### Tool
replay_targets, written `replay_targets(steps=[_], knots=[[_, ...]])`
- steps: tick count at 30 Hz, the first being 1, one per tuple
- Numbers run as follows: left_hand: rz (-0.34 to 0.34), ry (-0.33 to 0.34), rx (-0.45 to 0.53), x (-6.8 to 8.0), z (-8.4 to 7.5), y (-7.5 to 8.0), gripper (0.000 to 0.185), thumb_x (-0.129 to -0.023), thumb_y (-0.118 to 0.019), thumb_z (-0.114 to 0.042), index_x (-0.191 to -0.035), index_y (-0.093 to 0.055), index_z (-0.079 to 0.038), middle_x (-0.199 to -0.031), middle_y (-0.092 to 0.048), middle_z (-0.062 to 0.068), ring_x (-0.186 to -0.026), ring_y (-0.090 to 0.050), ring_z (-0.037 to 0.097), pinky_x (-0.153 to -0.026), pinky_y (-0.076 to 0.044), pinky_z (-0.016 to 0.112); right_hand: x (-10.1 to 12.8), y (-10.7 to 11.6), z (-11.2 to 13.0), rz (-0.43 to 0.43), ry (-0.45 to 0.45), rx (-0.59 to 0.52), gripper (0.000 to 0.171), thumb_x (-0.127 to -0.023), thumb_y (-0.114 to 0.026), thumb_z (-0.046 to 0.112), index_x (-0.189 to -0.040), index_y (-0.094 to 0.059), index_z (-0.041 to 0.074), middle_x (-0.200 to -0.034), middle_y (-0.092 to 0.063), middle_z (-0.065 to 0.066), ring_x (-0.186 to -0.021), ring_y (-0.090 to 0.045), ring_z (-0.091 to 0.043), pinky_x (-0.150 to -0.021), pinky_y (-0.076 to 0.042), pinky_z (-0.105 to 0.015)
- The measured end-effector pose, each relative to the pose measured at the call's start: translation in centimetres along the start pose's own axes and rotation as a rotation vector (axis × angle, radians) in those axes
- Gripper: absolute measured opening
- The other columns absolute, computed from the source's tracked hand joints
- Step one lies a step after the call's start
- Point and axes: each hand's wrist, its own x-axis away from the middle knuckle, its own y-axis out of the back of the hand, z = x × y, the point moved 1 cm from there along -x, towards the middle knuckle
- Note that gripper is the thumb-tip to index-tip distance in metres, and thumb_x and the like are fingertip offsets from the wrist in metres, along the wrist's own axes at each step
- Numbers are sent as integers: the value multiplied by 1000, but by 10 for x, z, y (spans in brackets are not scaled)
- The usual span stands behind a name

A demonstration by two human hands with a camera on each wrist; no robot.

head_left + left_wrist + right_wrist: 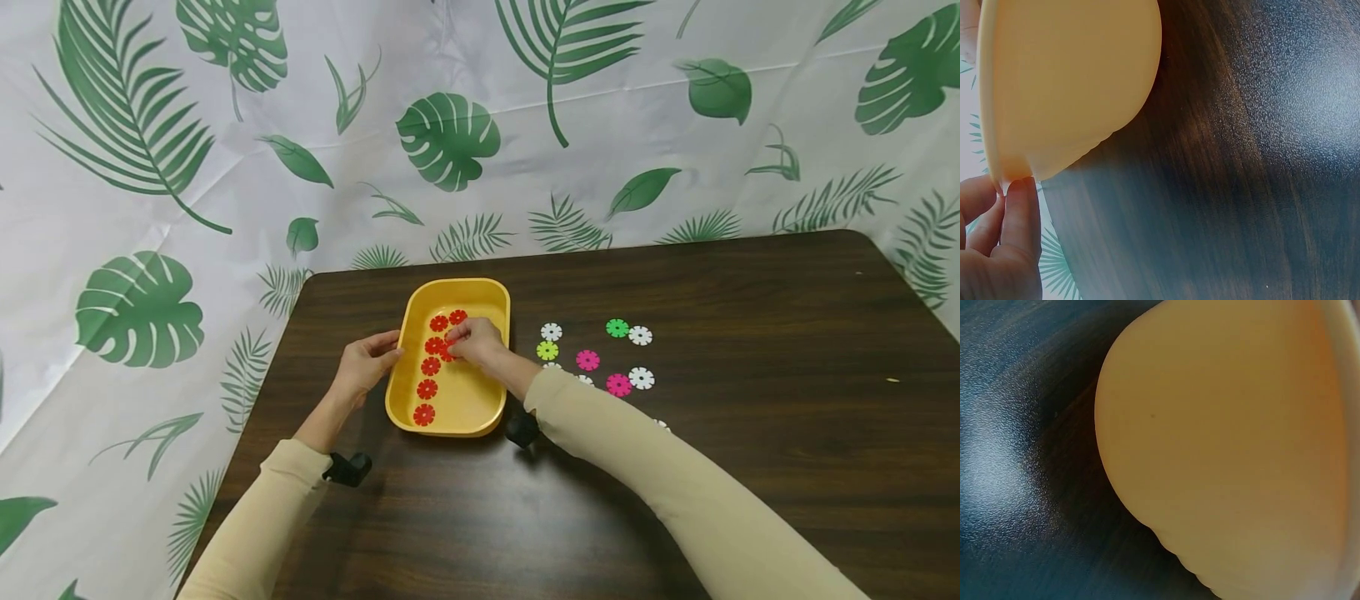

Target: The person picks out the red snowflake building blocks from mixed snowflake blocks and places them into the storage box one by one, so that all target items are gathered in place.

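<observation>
My left hand [363, 364] grips the left rim of a yellow plastic tray [468, 408], thumb and fingers on either side of the edge. In the left wrist view, the fingers [1021, 215] pinch that rim from below the tray's outer wall. Inside the tray, several red notched discs [427, 389] form a column along the left side, with more near the far end. My right hand [483, 342] reaches in over the right rim, its fingertips pinching a red notched disc [447, 352] among the others. Only the tray's outer side shows in the right wrist view.
To the tray's right lie loose notched discs: several white ones [641, 378], two pink [618, 385], a green [617, 327] and a yellow-green one [547, 351]. My right sleeve partly covers some. The dark wooden table [787, 400] ends at a leaf-printed white cloth [525, 183].
</observation>
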Motion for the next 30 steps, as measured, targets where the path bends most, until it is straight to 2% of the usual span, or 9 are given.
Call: replay_targets(steps=[11,18,30], knots=[[4,7,4,0,0,0,41,-94,-54,-5,-135,-49,1,-123,-54,22,-109,-57,28,-91,-51,33,-8,-3,-5,-28,-16,89,13,-82,-65,-9,-95,-64,-5,-89,-57,-11,-68,-57,-18,-70,-58,-33],[13,5,7,0,1,1,42,-94,-54,-5,-136,-48,1,-125,-53,22,-109,-57,27,-91,-51,32,-13,-4,-6,-28,-23,141,13,-82,-64,-10,-95,-65,-6,-90,-58,-12,-75,-62,-25,-73,-58,-34],[10,8,10,-1,2,2,42,-94,-55,-5,-135,-49,1,-124,-54,22,-107,-58,25,-90,-51,31,-16,-6,-5,-30,-41,170,13,-82,-65,-8,-94,-66,-6,-91,-58,-13,-77,-62,-23,-73,-58,-33]])
